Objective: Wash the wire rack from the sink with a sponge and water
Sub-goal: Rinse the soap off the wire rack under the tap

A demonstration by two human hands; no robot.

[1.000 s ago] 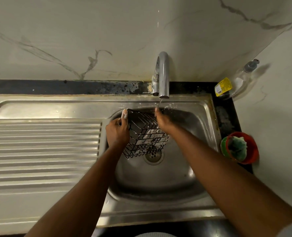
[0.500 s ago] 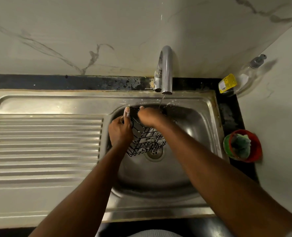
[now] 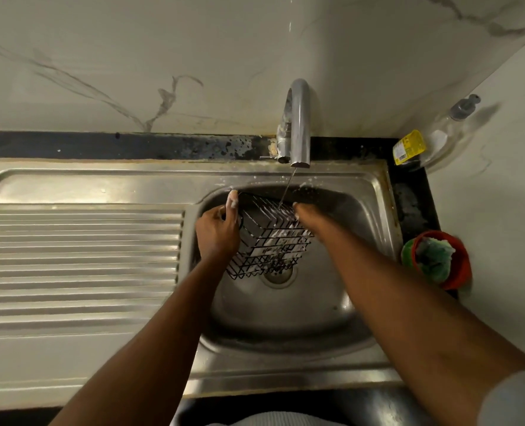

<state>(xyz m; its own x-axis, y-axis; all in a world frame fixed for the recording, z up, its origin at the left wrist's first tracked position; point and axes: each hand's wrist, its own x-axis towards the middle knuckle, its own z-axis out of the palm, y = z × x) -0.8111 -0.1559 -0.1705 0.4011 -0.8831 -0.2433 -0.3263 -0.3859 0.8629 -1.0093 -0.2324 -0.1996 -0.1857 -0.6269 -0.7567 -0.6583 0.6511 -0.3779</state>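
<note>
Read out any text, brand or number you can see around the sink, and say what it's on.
No text here is legible.
Yellow label on the clear pump bottle: it carries print and what looks like a barcode, too small and blurred to read.
Tap, sink and red cup: no markings visible.

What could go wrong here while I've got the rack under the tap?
The wire rack and the left hand show suds, so that grip might slip and the rack drop into the sink. The thin water stream lands only on the rack's top edge; foam lower down may not rinse off unless it is turned. How the right hand holds is unclear.
</note>
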